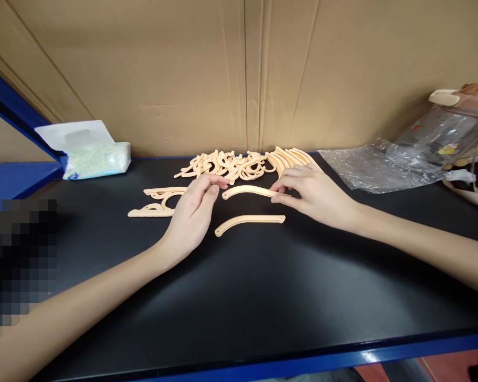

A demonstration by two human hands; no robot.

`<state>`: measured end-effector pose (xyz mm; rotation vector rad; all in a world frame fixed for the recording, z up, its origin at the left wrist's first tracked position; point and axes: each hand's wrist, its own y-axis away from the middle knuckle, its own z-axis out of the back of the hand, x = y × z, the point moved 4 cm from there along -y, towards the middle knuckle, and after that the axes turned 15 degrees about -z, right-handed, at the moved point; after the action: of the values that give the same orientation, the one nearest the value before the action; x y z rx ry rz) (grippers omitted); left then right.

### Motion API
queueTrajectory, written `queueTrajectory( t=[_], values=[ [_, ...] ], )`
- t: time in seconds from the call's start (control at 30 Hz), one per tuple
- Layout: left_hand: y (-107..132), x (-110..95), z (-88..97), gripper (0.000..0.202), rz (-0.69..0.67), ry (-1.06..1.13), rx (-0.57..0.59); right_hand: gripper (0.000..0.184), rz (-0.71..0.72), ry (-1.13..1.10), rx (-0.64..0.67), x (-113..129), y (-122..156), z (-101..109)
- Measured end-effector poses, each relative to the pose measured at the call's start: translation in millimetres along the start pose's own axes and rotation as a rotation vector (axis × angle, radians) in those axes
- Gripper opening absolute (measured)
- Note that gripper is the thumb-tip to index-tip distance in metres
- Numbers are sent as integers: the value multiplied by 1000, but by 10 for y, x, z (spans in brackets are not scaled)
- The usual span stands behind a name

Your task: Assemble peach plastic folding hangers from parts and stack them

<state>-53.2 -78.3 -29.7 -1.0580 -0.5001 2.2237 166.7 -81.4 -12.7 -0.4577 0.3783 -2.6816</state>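
My right hand (306, 193) pinches the right end of a curved peach-coloured plastic strip (249, 189), which has a small hole at its left end. Close to that left end is my left hand (197, 204), fingers stretched out and thumb apart, holding nothing. A second curved strip (249, 220) of the same kind lies on the black tabletop, nearer to me. Partly hidden behind my left hand are flat peach pieces (151, 211) with a ring-shaped part between them. Beyond my hands lies a pile of small curved peach parts (225, 164), beside a stack of long strips (289, 157).
A white-and-blue plastic packet (97, 159) sits at the back left. Clear plastic bags (382, 164) and a transparent bottle (446, 132) with a strap stand at the back right. Cardboard (175, 79) walls the rear, and a blue edge (342, 358) borders the table (239, 307).
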Motion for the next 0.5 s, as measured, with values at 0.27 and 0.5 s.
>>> queueTrajectory(
  t=[0.27,0.5],
  values=[
    [54,-167,-105,46,-208,-150,331,19,-43,-251,195,-1,-57,-220],
    [85,-162,-138,40,-248,-246,348,19,-78,-359,238,0,-42,-296]
  ],
)
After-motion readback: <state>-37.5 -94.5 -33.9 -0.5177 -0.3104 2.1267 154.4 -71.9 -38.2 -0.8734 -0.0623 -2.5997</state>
